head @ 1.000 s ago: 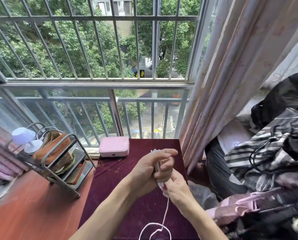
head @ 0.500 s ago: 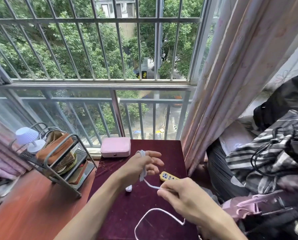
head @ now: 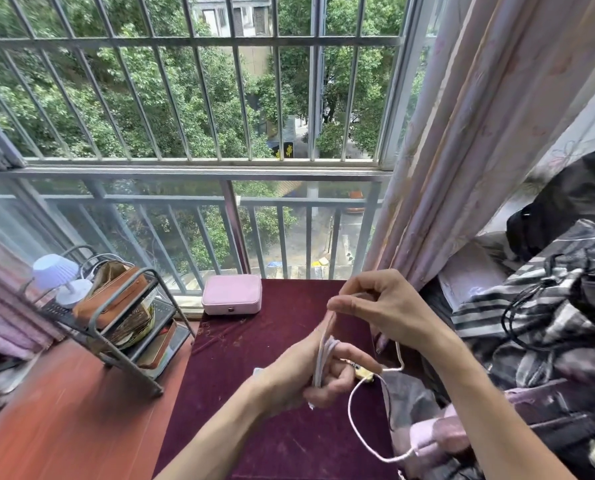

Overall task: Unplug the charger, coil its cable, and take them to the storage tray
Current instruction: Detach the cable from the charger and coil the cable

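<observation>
Thin white cable (head: 353, 403) looped around the curled left hand (head: 310, 372); right hand (head: 382, 306) pinches its strand above.

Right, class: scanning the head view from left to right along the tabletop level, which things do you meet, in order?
Small white lamp → brown pouch in the metal rack → pink box → left hand wrapped with white cable → striped cloth pile.
</observation>
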`<state>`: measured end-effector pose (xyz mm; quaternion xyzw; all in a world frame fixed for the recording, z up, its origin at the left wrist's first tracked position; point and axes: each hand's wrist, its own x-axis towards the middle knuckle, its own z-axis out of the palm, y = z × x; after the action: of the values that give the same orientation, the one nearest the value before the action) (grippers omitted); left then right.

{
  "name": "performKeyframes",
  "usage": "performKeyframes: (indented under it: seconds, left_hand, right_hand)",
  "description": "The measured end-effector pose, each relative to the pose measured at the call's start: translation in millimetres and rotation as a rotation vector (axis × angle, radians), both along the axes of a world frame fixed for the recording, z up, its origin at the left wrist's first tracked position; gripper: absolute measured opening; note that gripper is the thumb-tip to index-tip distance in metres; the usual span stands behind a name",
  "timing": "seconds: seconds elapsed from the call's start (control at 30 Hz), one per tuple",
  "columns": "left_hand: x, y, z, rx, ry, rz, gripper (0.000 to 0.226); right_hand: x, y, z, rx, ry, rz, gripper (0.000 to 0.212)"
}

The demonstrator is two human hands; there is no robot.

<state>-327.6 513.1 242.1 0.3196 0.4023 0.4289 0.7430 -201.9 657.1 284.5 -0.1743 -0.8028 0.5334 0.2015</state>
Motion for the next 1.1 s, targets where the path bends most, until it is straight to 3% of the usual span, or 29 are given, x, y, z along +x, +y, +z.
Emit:
performKeyframes:
  seconds: [0.1,0.3,0.37,0.43,0.63,0.73,0.87,1.1]
  left_hand:
    - [2,-2,4,0.046,-0.197,-0.021,0.11]
    - [6,-1,11,0.094,-0.201,0.106,0.05]
    - [7,1,13,0.095,-0.227,0.143,0.048]
    - [7,5,13,0.103,-0.282,0.183,0.05]
    - [-1,16,13,0.068,-0.267,0.417,0.036]
    - [-10,19,10,0.065,-0.2,0.523,0.02]
    - [-23,21,-1,0.003,-0.058,0.586,0.032]
    - [-40,17,-13,-0.039,0.095,0.47,0.031]
  right_hand:
    - [-5,3,-19,-0.06,0.032,-0.073,0.035]
    - [-9,-4,-59,-0.278,0.071,-0.11,0.061]
    - [-10,-10,-68,-0.333,0.097,-0.151,0.055]
    - [-10,-18,-78,-0.329,0.106,-0.175,0.033]
    - [-14,-53,-116,-0.461,0.139,-0.169,0.038]
    - [-8,-73,-124,-0.261,-0.021,-0.18,0.041]
    - [4,-86,-122,-0.001,-0.258,-0.111,0.036]
    - [19,-85,-70,0.282,-0.421,-0.041,0.038]
